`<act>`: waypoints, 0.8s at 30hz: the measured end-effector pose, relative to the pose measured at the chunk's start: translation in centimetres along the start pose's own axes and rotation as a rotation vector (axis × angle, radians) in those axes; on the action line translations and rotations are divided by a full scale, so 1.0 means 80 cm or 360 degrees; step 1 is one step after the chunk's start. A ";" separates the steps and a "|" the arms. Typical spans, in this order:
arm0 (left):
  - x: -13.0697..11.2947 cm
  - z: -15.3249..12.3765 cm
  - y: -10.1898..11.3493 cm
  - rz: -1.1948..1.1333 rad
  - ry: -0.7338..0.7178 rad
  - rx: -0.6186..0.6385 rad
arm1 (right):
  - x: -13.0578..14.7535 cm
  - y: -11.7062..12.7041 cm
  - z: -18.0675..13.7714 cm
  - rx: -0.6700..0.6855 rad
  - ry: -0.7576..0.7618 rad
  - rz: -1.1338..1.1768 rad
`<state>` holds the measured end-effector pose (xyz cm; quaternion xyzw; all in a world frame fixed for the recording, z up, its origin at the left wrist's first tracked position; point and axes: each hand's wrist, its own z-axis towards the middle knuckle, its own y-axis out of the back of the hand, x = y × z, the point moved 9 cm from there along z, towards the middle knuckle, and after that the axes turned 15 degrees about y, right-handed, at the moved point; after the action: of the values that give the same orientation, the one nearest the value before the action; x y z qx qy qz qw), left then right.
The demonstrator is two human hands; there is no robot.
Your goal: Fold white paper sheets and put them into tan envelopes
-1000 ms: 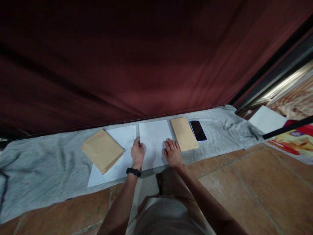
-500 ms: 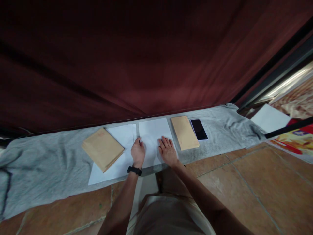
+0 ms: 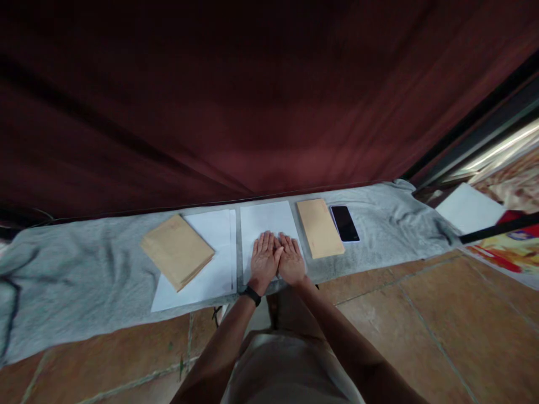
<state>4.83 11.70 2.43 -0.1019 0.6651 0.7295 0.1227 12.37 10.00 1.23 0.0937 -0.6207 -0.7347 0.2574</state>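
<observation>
A white sheet of paper [image 3: 266, 221] lies on a grey cloth [image 3: 84, 275] spread on the floor. My left hand [image 3: 264, 259] and my right hand [image 3: 289, 260] both lie flat on the sheet's near half, fingers stretched out, thumbs touching side by side. A black band sits on my left wrist. Left of this sheet lies another white sheet [image 3: 210, 264] with a stack of brown envelopes [image 3: 177, 251] on it. A single brown envelope [image 3: 319, 227] lies just right of my right hand.
A black phone [image 3: 344, 223] lies on the cloth beside the single envelope. A dark red curtain [image 3: 236, 101] hangs behind the cloth. Terracotta floor tiles [image 3: 442, 314] stretch to the right. More white paper [image 3: 469, 209] and a colourful printed sheet [image 3: 509, 249] lie at far right.
My left hand has left the sheet's left edge and moved right to its middle. My right hand slid left. Both now lie flat together on the sheet.
</observation>
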 end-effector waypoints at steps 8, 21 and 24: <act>0.034 -0.015 0.008 0.0049 -0.0015 -0.0126 | -0.003 0.003 -0.003 -0.0150 -0.0024 -0.0027; 0.057 -0.021 0.015 -0.0056 0.0065 -0.0195 | -0.022 0.010 -0.035 -0.0390 -0.0036 -0.0107; 0.057 -0.021 0.015 -0.0062 0.0067 -0.0193 | -0.022 0.010 -0.045 -0.0397 -0.0042 -0.0127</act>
<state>0.08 10.14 1.97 -0.1373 0.6201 0.7636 0.1165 15.72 7.72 0.94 0.0758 -0.5236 -0.8169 0.2294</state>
